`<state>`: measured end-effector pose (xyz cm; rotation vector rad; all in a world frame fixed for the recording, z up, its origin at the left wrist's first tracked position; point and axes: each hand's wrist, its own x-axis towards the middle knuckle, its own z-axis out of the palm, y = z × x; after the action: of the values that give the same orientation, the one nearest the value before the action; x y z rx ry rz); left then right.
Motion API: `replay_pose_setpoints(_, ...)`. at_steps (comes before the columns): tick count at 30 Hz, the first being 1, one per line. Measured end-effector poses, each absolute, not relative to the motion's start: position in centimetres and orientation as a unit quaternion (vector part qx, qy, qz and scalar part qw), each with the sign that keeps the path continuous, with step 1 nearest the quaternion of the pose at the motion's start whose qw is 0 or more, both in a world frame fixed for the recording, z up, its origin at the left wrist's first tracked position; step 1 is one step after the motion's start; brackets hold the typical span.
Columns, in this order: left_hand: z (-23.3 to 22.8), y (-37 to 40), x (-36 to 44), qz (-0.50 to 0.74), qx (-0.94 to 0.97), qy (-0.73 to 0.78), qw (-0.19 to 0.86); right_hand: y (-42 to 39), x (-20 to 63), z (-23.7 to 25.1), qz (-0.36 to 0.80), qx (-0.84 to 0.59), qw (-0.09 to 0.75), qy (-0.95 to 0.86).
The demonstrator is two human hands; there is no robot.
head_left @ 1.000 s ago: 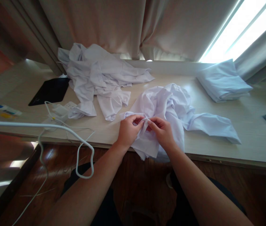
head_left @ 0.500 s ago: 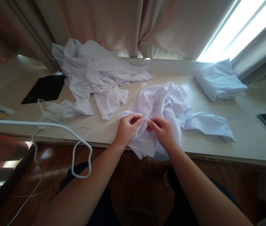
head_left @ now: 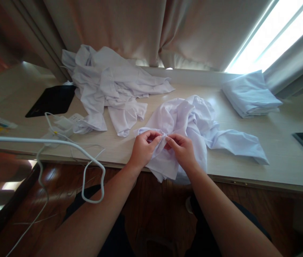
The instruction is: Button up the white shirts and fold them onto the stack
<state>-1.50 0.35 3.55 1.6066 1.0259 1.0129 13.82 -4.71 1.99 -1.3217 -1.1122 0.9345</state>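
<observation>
Beige curtains (head_left: 119, 28) hang across the top of the frame behind a pale table (head_left: 237, 169). Just below centre, the left hand (head_left: 145, 148) and right hand (head_left: 182, 150) pinch a crumpled white garment (head_left: 195, 119) that overhangs the front edge; rumpled white cloth (head_left: 111, 80) lies at upper left, folded white cloth (head_left: 250, 93) at upper right.

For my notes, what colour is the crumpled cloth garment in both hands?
The crumpled cloth garment looks white, faintly bluish; see the head view.
</observation>
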Motion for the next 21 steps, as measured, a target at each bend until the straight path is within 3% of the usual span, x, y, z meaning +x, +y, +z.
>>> replay_pose_setpoints(21,3.78,-0.06,-1.67,0.394,0.715,0.425,0.390,-4.87,13.96,1.49,0.405,-0.544,0.561,-0.474)
